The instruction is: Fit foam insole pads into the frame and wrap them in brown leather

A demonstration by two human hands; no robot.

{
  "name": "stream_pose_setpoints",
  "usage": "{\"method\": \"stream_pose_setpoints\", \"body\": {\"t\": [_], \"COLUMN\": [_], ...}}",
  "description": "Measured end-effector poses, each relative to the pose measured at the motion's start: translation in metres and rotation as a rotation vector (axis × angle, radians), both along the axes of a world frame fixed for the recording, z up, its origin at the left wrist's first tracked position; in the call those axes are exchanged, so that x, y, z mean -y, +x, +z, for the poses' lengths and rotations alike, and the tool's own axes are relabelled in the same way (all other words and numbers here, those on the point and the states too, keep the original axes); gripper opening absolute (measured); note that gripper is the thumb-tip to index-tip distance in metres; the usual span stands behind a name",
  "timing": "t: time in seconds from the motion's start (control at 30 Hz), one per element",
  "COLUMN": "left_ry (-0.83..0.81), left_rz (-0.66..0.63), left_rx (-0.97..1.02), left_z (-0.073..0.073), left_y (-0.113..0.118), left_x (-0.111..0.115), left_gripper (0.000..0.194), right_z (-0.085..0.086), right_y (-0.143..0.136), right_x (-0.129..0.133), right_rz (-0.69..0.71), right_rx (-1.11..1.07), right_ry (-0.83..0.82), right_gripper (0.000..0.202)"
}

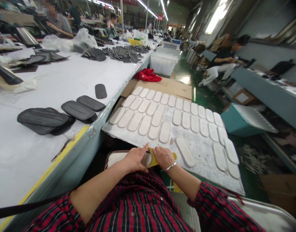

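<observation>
Close to my body, my left hand presses on a pale piece with a dark brown edge, its fingers partly spread. Beside it my right hand has its fingers closed round a flat yellow tool, which touches the piece between the hands. A silvery bracelet circles the right wrist. Just beyond the hands, a pale board bears rows of cream oval pieces. One longer oval piece lies at an angle right of my right hand.
Stacked black oval pieces lie on the long white table at left. A red cloth rests on cardboard behind the board. A teal bin stands at right. One person sits at far right; others are at the back.
</observation>
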State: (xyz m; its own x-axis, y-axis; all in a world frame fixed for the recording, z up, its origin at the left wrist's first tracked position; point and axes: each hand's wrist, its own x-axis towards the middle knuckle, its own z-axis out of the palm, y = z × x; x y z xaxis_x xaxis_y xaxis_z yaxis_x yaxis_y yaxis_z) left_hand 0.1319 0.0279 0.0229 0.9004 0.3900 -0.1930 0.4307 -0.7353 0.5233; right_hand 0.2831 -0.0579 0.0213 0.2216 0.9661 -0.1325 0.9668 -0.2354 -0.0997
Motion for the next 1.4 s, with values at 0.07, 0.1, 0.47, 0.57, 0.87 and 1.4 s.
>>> {"method": "stream_pose_setpoints", "body": {"t": [0.07, 0.1, 0.47, 0.57, 0.87, 1.4], "left_ry": [-0.065, -0.085, -0.730, -0.934, -1.513, -1.089], "left_rz": [-0.007, 0.020, 0.914, 0.923, 1.127, 0.936], "left_rx": [0.062, 0.120, 0.642, 0.793, 1.097, 0.773], "left_z": [0.007, 0.009, -0.063, -0.077, -0.060, -0.043], "left_y": [-0.014, -0.025, -0.148, -0.131, -0.115, -0.129], "left_x": [-0.004, -0.009, -0.018, -0.005, -0.005, -0.006], "left_gripper": [0.109, 0.104, 0.062, 0.066, 0.074, 0.042], "right_z": [0.011, 0.016, 0.006, 0.003, -0.003, -0.007], "right_y": [0.005, 0.008, -0.037, -0.074, -0.116, -0.097], "right_x": [-0.006, -0.008, -0.095, -0.125, -0.173, -0.155], "right_rz": [0.041, 0.032, 0.360, 0.501, 1.034, 1.081], "right_rx": [0.015, 0.022, 0.081, 0.081, 0.038, -0.118], "right_ry": [0.036, 0.062, -0.157, -0.165, -0.086, -0.188], "right_gripper": [0.038, 0.039, 0.051, 0.055, 0.050, 0.049]}}
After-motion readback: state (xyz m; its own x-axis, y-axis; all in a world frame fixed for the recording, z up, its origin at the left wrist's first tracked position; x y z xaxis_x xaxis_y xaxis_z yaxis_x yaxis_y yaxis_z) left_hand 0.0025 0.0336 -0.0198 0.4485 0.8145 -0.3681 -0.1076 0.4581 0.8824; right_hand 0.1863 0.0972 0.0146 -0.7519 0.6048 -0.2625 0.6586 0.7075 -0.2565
